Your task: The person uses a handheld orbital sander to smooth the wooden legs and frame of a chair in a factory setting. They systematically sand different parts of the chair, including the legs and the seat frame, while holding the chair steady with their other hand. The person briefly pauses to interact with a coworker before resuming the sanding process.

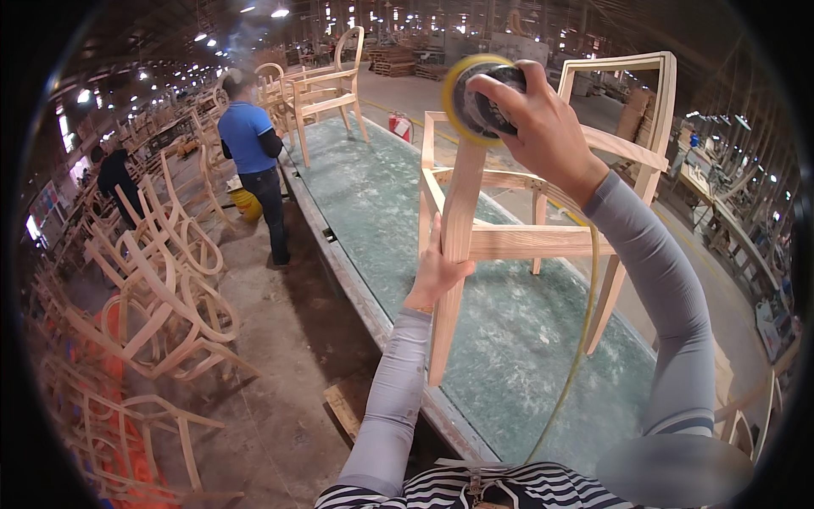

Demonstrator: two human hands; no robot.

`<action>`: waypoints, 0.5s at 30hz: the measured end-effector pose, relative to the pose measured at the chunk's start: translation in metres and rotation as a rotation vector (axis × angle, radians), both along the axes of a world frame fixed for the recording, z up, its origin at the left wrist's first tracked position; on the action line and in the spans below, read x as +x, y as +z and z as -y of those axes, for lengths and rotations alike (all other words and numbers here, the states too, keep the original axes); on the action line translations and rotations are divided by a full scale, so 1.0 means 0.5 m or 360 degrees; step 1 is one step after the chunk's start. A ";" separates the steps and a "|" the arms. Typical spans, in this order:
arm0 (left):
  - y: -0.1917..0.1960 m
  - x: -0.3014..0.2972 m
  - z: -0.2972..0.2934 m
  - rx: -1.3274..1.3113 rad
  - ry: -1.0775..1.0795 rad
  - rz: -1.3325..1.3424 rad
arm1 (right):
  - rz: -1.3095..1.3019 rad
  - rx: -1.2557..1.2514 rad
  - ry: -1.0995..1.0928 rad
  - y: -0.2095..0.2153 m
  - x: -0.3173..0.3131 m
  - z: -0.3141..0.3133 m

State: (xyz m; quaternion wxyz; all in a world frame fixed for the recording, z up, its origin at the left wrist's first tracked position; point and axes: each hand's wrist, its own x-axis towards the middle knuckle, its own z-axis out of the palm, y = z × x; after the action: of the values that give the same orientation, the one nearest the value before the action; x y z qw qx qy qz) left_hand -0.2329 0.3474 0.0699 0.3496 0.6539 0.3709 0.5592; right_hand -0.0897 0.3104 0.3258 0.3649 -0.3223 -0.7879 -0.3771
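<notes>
Where the long dusty workbench (373,212) runs away from the viewer, an unfinished wooden chair frame (543,237) lies tipped on it, legs and rails bare and pale. Left hand (437,271) wrapped around one upturned leg (454,254) about midway along, fingers closed on the wood, grey sleeve running back to the lower edge. Right hand (543,119) raised higher, clamped over the top of a round orbital sander (479,97) with a yellow pad; the pad sits against the end of that same leg. A thin yellowish hose (585,322) drops from the sander past the right forearm toward the lower edge. Both hands well apart along the leg, one at the tip, one at the middle. Bench surface greenish-grey, streaked with white sanding dust. At the far end of the bench stands a second chair frame (326,85), upright. Left of the bench, on the dirt floor, a person in a blue shirt (250,161) stands with back turned; another person in dark clothes (114,174) farther left. A heap of stacked chair frames (153,297) fills the left side, tangled, some orange material showing beneath. A red canister (400,127) sits beyond the chair near the bench's right edge. Rows of ceiling lights overhead; more timber stock on the right, too small to make out.
</notes>
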 end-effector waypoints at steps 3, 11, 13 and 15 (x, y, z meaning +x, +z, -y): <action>0.013 -0.001 -0.015 0.0144 0.0167 -0.0210 | 0.0229 -0.0102 0.0061 -0.052 -0.009 -0.015; 0.043 0.005 -0.075 0.0025 0.0056 -0.0048 | 0.0083 -0.0102 -0.0079 -0.022 -0.006 -0.079; 0.048 0.007 -0.076 0.0022 0.0020 -0.0013 | 0.0073 -0.0124 -0.0101 -0.023 0.002 -0.089; 0.048 -0.004 -0.081 0.0068 0.0053 -0.0019 | 0.0212 -0.0079 0.0000 -0.035 -0.002 -0.094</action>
State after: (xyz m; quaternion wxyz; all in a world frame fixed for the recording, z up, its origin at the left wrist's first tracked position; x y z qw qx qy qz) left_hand -0.2347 0.3877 0.0942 0.3241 0.6583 0.3716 0.5688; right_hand -0.0908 0.3574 0.3081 0.3036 -0.3055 -0.8195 -0.3781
